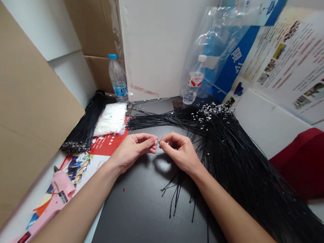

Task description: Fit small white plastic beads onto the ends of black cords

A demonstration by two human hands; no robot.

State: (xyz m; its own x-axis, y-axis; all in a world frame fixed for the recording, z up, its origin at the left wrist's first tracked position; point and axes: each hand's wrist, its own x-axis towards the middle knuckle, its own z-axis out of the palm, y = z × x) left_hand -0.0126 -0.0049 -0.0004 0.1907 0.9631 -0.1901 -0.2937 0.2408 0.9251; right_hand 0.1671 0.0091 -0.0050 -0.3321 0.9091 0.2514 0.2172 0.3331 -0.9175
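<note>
Closely, left hand (134, 152) and right hand (179, 153) pinch a white speck (157, 141).

The thin black wires (233, 165) have a smooth, faintly glossy plastic sheath, and the small white plastic tips (210, 113) on their ends look rough. The surface (135, 220) is matt black and smooth. The water bottle (194, 82) is clear, glossy plastic, the bag (217, 53) behind it thin, crinkled plastic film. The cardboard sheet (19, 100) is matt brown paperboard, the glue gun (58, 195) smooth pink plastic.
</note>
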